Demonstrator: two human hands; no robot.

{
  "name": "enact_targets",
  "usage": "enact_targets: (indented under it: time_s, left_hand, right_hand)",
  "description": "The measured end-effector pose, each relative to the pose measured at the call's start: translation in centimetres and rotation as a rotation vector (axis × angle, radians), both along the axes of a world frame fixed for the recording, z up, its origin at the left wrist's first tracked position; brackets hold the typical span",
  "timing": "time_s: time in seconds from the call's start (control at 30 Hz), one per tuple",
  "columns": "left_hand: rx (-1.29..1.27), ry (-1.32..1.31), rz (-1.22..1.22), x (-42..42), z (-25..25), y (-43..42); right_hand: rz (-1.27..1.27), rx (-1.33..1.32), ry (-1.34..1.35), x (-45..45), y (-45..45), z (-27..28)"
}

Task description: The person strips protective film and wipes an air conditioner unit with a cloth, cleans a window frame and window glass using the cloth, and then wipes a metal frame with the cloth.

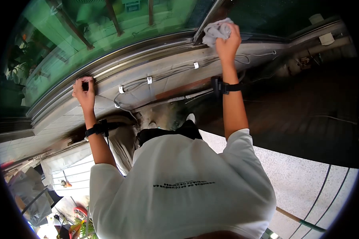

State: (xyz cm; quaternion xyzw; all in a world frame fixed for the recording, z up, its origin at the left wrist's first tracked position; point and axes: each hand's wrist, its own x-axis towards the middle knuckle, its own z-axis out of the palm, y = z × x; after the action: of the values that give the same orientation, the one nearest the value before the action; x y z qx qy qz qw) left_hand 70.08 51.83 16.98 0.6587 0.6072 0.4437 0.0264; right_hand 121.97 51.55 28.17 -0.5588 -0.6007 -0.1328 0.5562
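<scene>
Catalogued left to right. Plastic sheeting (32, 195), grey, creased, lay at eight o'clock; whether it contained anything could not be told. Window glass (52, 75), smooth and green-tinted, stood at ten o'clock. Left hand (83, 87), also at ten, rested against the metal window track (119, 65), arm outstretched, fingers bent, a dark gap between thumb and fingers; whether it gripped anything could not be told. Track: ridged, dull silver, curved in view. Cable run (169, 73), slim, grey, with white clips (149, 80), crossed twelve o'clock. T-shirt (183, 159), soft white fabric, small dark print, filled six. Cleaning cloth (215, 32), crumpled, pale grey, sat near one o'clock by the window frame, bunched in right hand (229, 42), fingers closed around it, arm extended. Wrist strap (232, 88), black, encircled that wrist at two.
</scene>
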Motion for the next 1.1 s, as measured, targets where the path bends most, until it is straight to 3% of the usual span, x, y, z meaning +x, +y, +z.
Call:
enact_targets:
  time_s: [0.1, 0.2, 0.23, 0.27, 0.4, 0.57, 0.8, 0.93, 1.0, 1.07, 1.1]
  left_hand:
    - [0.001, 0.053, 0.075, 0.5, 0.2, 0.1]
    - [0.029, -0.132, 0.080, 0.4, -0.9, 0.9]
    - [0.057, -0.314, 0.087, 0.4, -1.5, 1.6]
    - [0.147, -0.427, 0.099, 0.7, -2.2, 2.3]
    - [0.083, -0.388, 0.323, 2.0, -1.0, 2.8]
    - [0.117, -0.544, 0.174, 0.6, -1.5, 3.5]
    - [0.033, -0.560, 0.127, 0.1, -1.2, 2.4]
    - [-0.079, -0.609, 0.016, -0.4, -0.6, 1.8]
    - [-0.093, -0.435, 0.081, 0.6, 0.7, 0.8]
    - [-0.093, -0.040, 0.214, 2.4, 2.4, -1.0]
    - [-0.135, -0.150, 0.138, 4.6, 4.6, -2.2]
  right_hand:
    - [0.084, 0.264, -0.144, 1.0, 1.2, 9.2]
    - [0.148, 0.328, -0.176, 1.0, 1.7, 13.6]
    - [0.169, 0.329, -0.184, 0.9, 1.7, 13.7]
    - [0.171, 0.309, -0.167, 1.2, 1.8, 12.8]
    - [0.316, 0.206, -0.059, 2.3, 2.1, 7.0]
    - [0.287, 0.052, -0.063, 3.2, 2.2, -0.2]
    - [0.170, -0.210, 0.051, -0.3, -1.4, -1.0]
    - [0.346, -0.189, 0.237, -5.4, -1.7, -0.1]
    - [0.520, -0.234, 0.177, -8.1, -2.1, -0.4]
    - [0.651, -0.346, 0.074, -9.7, -2.8, -0.7]
    - [0.682, -0.353, 0.050, -10.2, -2.7, -1.3]
